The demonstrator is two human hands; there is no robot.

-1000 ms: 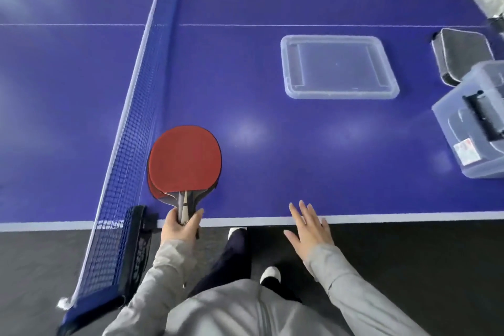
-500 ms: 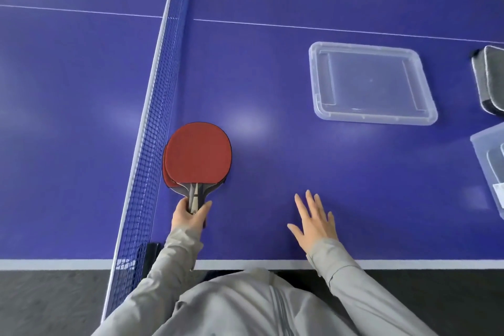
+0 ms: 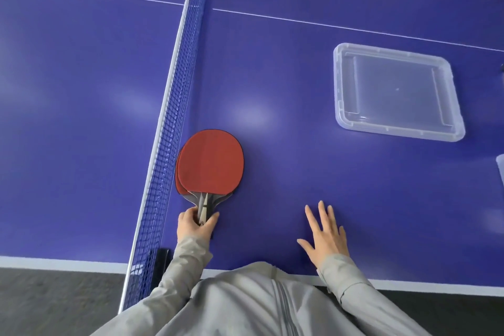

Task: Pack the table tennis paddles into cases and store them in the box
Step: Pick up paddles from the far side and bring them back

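Note:
Two red-faced table tennis paddles (image 3: 210, 162) lie stacked, blades nearly aligned, on the blue table beside the net. My left hand (image 3: 194, 226) is closed around their handles at the near end. My right hand (image 3: 326, 232) rests flat on the table with fingers spread, holding nothing, to the right of the paddles. A clear plastic lid (image 3: 396, 91) lies flat at the upper right. Only a sliver of the clear box (image 3: 500, 172) shows at the right edge. No paddle cases are in view.
The blue net (image 3: 174, 123) runs from the near edge to the far side, just left of the paddles, with its black clamp (image 3: 162, 259) at the table edge. The white-lined near edge and dark floor lie below.
The view has shifted forward and left, so the box and the grey case slid out at the right. My hands now lie further onto the table; the left still holds the handles.

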